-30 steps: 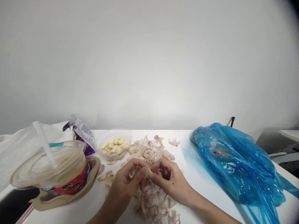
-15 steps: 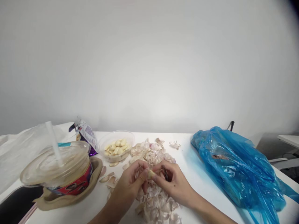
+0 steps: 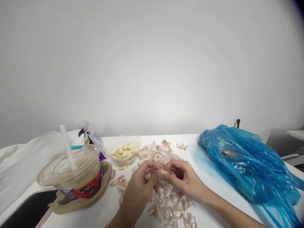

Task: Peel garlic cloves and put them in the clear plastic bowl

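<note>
Between the thumb and forefinger of my right hand is a pale yellow garlic clove. A thin dark object is tucked in the curled fingers of that same hand; most of it is hidden, so its kind is unclear. My left hand is closed in a pinch at the clove's left end. Both hands are over a heap of papery garlic skins. Behind them, more skins lie beside a clear plastic bowl holding several peeled cloves. Unpeeled cloves lie left of my left hand.
A lidded drink cup with a straw stands in a cardboard holder on the left, near a dark-screened device. Behind it are a purple-and-white packet and clear plastic. A blue plastic bag lies on the right.
The whole view has shifted, so the things on the table appear farther right. My hands stay together at the clove, with small finger movements.
</note>
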`<state>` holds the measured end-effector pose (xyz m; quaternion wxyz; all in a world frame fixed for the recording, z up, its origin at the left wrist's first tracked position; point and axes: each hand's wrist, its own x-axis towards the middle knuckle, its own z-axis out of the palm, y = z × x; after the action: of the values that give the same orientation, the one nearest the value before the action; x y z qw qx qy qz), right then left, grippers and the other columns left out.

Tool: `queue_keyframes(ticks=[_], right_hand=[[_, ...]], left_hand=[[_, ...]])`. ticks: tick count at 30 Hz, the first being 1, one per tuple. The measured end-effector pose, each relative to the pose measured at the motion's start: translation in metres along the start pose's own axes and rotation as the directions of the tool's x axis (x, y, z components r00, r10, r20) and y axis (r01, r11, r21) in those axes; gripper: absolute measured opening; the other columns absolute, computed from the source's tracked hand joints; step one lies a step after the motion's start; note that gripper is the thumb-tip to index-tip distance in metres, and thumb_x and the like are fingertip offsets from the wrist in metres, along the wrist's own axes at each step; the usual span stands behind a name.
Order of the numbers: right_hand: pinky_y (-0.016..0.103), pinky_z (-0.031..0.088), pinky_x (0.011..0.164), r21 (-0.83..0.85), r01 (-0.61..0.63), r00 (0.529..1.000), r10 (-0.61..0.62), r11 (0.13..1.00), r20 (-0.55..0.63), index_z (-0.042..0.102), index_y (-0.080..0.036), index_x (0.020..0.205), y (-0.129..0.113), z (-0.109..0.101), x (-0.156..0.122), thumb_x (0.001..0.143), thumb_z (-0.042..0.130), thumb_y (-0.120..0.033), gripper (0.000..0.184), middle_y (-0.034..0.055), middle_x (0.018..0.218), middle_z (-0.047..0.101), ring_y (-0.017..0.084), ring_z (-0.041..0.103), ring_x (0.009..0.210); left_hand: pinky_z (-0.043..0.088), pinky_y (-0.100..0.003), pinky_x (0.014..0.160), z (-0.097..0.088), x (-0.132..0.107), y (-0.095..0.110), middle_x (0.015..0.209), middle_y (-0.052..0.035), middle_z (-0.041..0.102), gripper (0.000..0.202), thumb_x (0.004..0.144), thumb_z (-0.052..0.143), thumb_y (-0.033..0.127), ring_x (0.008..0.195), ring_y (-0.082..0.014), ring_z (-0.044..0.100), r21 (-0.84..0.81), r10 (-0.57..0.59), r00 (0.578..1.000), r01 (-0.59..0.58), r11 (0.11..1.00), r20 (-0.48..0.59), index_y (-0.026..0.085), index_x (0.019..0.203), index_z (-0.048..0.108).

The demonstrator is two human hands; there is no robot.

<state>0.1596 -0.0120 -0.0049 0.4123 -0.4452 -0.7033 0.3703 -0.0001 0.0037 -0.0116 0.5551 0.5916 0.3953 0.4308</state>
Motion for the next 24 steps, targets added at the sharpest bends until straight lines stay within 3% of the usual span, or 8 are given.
queue_keyframes(ticks=[7, 11, 18, 24], right_hand=[[0.022, 0.023, 0.046, 0.003, 0.038, 0.999, -0.038, 0.999, -0.005, 0.059, -0.015, 0.082, 0.0019, 0.0012, -0.0018, 0.082, 0.052, -0.036, 0.022, -0.0053, 0.054, 0.036, 0.008, 0.031, 0.050], [0.021, 0.024, 0.046, 0.007, 0.039, 0.999, -0.039, 0.999, -0.012, 0.058, -0.016, 0.080, 0.0035, 0.0012, -0.0018, 0.083, 0.051, -0.035, 0.020, -0.0050, 0.054, 0.037, 0.008, 0.033, 0.051], [0.022, 0.030, 0.051, 0.032, 0.010, 1.000, -0.011, 0.999, 0.021, 0.057, -0.015, 0.083, 0.0025, -0.0007, -0.0016, 0.084, 0.050, -0.035, 0.021, -0.0002, 0.064, 0.053, 0.010, 0.043, 0.056], [0.023, 0.033, 0.053, 0.051, 0.028, 0.999, -0.029, 0.998, 0.022, 0.057, -0.016, 0.083, 0.0022, -0.0002, -0.0024, 0.084, 0.050, -0.034, 0.019, 0.0011, 0.068, 0.057, 0.011, 0.047, 0.060]], left_hand=[[0.031, -0.019, 0.046, 0.0018, -0.0034, 0.0025, 0.050, 0.0061, 0.050, 0.017, 0.076, 0.055, 0.035, 0.046, -0.0086, 0.044, 0.003, -0.024, 0.999, 0.024, 1.000, -0.022, 0.018, 0.077, 0.051], [0.031, -0.018, 0.049, 0.0027, -0.0040, 0.0070, 0.049, 0.0058, 0.050, 0.017, 0.075, 0.056, 0.034, 0.048, -0.0079, 0.043, -0.040, -0.061, 0.998, 0.062, 0.997, 0.017, 0.017, 0.074, 0.052], [0.032, -0.019, 0.053, 0.0017, -0.0035, 0.0043, 0.052, 0.0045, 0.050, 0.018, 0.078, 0.053, 0.035, 0.052, -0.0086, 0.043, -0.073, -0.062, 0.996, 0.066, 0.995, 0.057, 0.017, 0.075, 0.054], [0.034, -0.019, 0.054, 0.0016, -0.0047, 0.0044, 0.057, 0.0049, 0.051, 0.012, 0.078, 0.055, 0.030, 0.054, -0.0078, 0.044, -0.118, -0.037, 0.996, 0.047, 0.992, 0.081, 0.018, 0.078, 0.052]])
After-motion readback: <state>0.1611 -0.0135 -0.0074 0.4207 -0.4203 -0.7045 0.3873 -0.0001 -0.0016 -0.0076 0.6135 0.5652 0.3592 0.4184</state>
